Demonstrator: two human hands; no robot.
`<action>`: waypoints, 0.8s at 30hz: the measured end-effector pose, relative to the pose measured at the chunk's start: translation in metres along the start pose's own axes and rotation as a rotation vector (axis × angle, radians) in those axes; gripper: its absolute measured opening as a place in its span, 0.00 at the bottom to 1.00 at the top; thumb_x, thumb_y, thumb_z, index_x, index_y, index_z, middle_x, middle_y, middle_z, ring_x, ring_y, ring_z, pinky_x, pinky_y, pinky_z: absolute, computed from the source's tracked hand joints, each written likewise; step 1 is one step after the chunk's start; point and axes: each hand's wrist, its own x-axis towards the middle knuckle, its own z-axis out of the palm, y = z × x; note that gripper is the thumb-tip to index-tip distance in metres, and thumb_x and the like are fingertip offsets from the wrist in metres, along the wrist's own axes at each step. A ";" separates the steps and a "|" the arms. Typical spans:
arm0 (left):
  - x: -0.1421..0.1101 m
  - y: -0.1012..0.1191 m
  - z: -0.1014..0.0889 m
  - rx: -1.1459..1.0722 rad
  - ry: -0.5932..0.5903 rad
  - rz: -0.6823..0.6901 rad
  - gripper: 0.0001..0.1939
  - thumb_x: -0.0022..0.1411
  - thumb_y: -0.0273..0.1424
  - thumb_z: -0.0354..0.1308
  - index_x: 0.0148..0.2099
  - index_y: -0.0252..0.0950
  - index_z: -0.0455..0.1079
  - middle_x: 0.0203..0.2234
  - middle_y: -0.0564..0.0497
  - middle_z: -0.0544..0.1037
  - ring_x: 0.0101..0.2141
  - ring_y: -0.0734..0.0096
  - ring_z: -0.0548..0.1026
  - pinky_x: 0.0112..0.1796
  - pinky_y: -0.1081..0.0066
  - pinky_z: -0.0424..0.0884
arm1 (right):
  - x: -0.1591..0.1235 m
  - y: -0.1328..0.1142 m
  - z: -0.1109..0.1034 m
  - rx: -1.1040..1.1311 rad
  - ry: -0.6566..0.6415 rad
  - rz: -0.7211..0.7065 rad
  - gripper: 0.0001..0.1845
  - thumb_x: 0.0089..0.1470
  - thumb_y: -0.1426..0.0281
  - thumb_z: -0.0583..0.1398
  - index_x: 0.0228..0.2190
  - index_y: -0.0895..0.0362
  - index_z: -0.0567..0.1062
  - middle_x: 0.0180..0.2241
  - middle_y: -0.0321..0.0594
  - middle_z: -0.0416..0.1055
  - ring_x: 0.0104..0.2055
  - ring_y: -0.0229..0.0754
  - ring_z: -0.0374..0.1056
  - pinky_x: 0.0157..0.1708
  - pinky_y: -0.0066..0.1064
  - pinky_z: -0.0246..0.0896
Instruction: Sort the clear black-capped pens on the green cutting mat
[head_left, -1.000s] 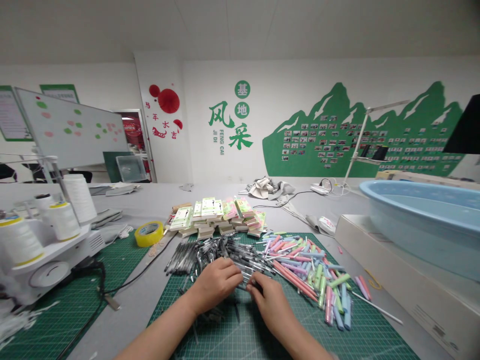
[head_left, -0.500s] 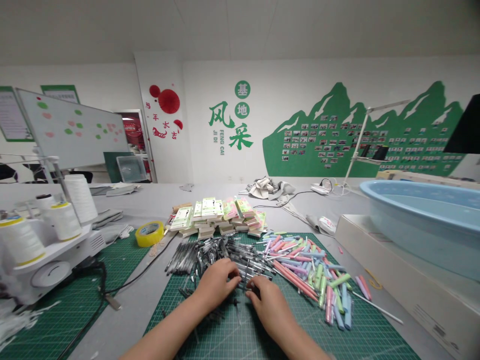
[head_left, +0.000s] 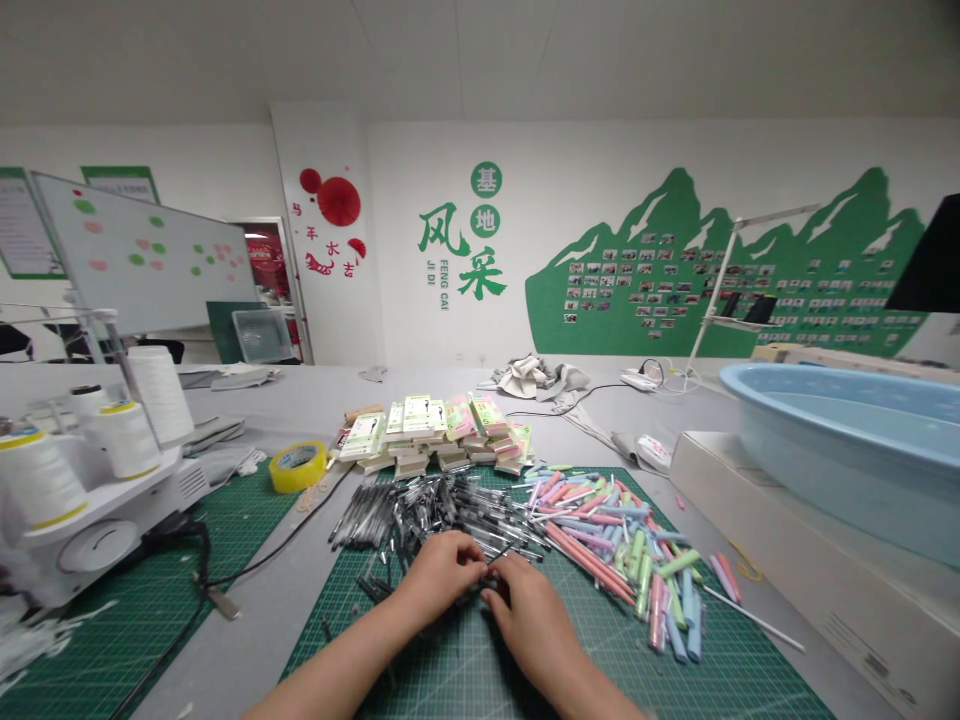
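Apparently I'm handling one slim dark piece (head_left: 499, 554) — right hand (head_left: 534, 612) pinching, left hand (head_left: 441, 575) at nine o'clock, its grip unclear — next move probably needing steadiness.

The grey table (head_left: 322, 395) here carries a green cutting mat (head_left: 675, 690), with dark pen-like sticks (head_left: 465, 505) heaped toward the mat's far left and pastel tubes (head_left: 645, 585) spread over its right side. Small boxes (head_left: 420, 415) are stacked at the mat's far edge, crumpled cloth (head_left: 525, 376) lies well beyond it, a second mat (head_left: 247, 512) to its left, a white carton (head_left: 810, 570) to its right.
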 end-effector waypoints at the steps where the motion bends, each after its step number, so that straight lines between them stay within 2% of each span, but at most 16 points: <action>1: 0.001 0.000 -0.002 -0.048 -0.002 -0.023 0.08 0.50 0.31 0.55 0.30 0.35 0.74 0.24 0.53 0.75 0.28 0.70 0.71 0.30 0.73 0.63 | 0.000 -0.001 -0.001 0.013 0.001 -0.011 0.10 0.48 0.74 0.56 0.34 0.54 0.74 0.36 0.41 0.72 0.40 0.45 0.68 0.40 0.31 0.58; 6: 0.001 0.006 -0.022 -0.341 0.173 -0.083 0.09 0.54 0.36 0.53 0.31 0.35 0.66 0.18 0.56 0.70 0.21 0.74 0.67 0.24 0.75 0.60 | -0.002 -0.007 -0.009 0.125 0.016 -0.050 0.12 0.53 0.73 0.52 0.37 0.54 0.73 0.38 0.40 0.72 0.41 0.42 0.67 0.43 0.29 0.57; 9: -0.002 0.013 -0.032 -0.628 0.128 -0.076 0.12 0.57 0.41 0.51 0.35 0.36 0.63 0.19 0.57 0.70 0.18 0.77 0.64 0.21 0.77 0.58 | -0.002 -0.008 -0.011 0.196 0.002 -0.076 0.15 0.55 0.74 0.50 0.39 0.53 0.73 0.39 0.40 0.73 0.43 0.41 0.67 0.44 0.28 0.56; 11: -0.005 0.016 -0.034 -0.742 0.108 -0.052 0.13 0.58 0.41 0.52 0.36 0.36 0.62 0.21 0.56 0.71 0.19 0.78 0.65 0.21 0.77 0.58 | -0.001 -0.008 -0.011 0.234 -0.005 -0.085 0.15 0.56 0.74 0.50 0.39 0.54 0.74 0.39 0.40 0.73 0.43 0.41 0.67 0.44 0.27 0.57; 18: -0.008 0.018 -0.028 -0.832 0.066 -0.033 0.12 0.58 0.39 0.55 0.37 0.34 0.64 0.22 0.55 0.72 0.20 0.79 0.66 0.23 0.78 0.59 | -0.001 -0.010 -0.013 0.352 0.000 -0.106 0.14 0.56 0.73 0.51 0.39 0.54 0.75 0.38 0.40 0.73 0.42 0.41 0.67 0.43 0.28 0.58; 24: -0.009 0.020 -0.029 -0.856 0.086 -0.028 0.12 0.57 0.38 0.56 0.37 0.34 0.64 0.22 0.54 0.73 0.20 0.79 0.66 0.23 0.78 0.59 | -0.001 -0.011 -0.014 0.435 -0.014 -0.095 0.14 0.56 0.70 0.53 0.39 0.55 0.76 0.34 0.40 0.73 0.38 0.43 0.67 0.40 0.30 0.59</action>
